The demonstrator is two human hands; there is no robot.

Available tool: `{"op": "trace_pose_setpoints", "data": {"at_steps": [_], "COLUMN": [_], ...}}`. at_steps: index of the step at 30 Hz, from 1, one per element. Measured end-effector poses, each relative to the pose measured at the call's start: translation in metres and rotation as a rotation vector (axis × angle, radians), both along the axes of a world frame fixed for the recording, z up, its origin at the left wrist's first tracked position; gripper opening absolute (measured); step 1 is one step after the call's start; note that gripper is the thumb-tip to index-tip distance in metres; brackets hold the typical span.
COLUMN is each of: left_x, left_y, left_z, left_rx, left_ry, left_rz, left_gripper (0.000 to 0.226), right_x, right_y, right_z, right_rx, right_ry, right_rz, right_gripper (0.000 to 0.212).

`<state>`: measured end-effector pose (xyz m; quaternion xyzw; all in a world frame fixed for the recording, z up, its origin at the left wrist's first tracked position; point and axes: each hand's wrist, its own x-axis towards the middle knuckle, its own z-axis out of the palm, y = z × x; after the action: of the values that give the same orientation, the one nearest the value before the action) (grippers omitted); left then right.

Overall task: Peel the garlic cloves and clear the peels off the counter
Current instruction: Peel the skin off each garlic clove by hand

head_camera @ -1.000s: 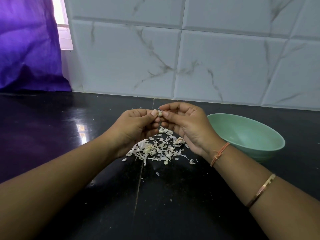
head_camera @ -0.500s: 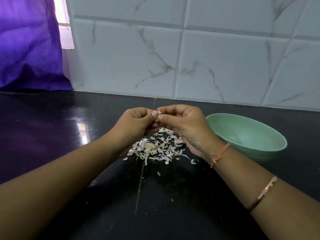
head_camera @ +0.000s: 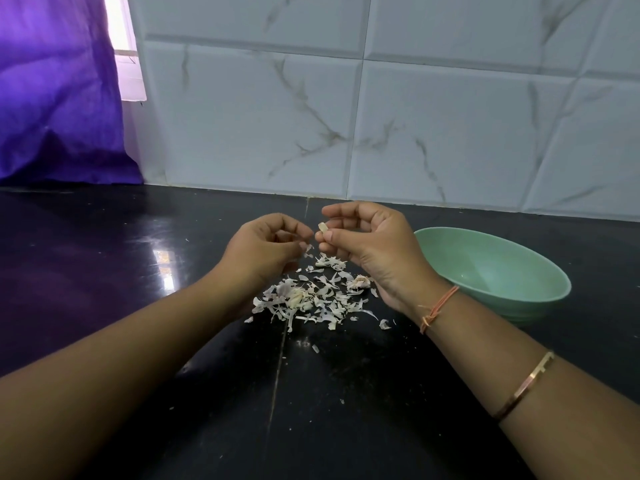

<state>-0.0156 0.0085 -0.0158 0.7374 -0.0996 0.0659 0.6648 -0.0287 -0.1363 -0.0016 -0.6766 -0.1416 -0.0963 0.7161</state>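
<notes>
My right hand [head_camera: 370,244] pinches a small pale garlic clove [head_camera: 322,228] between thumb and fingers, above the black counter [head_camera: 104,271]. My left hand [head_camera: 266,249] hovers just left of it with curled fingers; a thin scrap of peel [head_camera: 307,248] sits at its fingertips. Below both hands lies a heap of white garlic peels [head_camera: 311,299]. A small garlic piece [head_camera: 358,282] rests at the heap's right edge, close to my right wrist.
A pale green bowl [head_camera: 491,271] stands to the right of my right hand. A marbled white tile wall [head_camera: 381,116] backs the counter. A purple curtain [head_camera: 52,98] hangs at the far left. A seam runs down the counter below the peels.
My hands were joined on the clove; now they have drawn a little apart, the right keeping the clove and the left pulling away with a bit of peel.
</notes>
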Motion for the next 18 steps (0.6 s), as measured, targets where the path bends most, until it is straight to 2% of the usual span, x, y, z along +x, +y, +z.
{"op": "trace_pose_setpoints", "data": {"at_steps": [7, 13, 18], "left_x": [-0.005, -0.007, -0.004], "left_y": [-0.001, -0.002, -0.001], "left_z": [0.004, 0.004, 0.004], "left_rx": [-0.007, -0.04, -0.144], "left_ry": [-0.056, -0.062, -0.025], "left_rz": [0.005, -0.009, -0.024], "left_gripper": [0.011, 0.019, 0.008], "right_x": [0.004, 0.007, 0.005], "right_y": [0.001, 0.005, 0.007], "right_z": [-0.004, -0.009, -0.01], "right_rx": [-0.153, -0.407, -0.463], "right_ry": [-0.083, -0.331, -0.438], "right_rz": [-0.098, -0.252, -0.251], "right_gripper": [0.021, 0.022, 0.029]}}
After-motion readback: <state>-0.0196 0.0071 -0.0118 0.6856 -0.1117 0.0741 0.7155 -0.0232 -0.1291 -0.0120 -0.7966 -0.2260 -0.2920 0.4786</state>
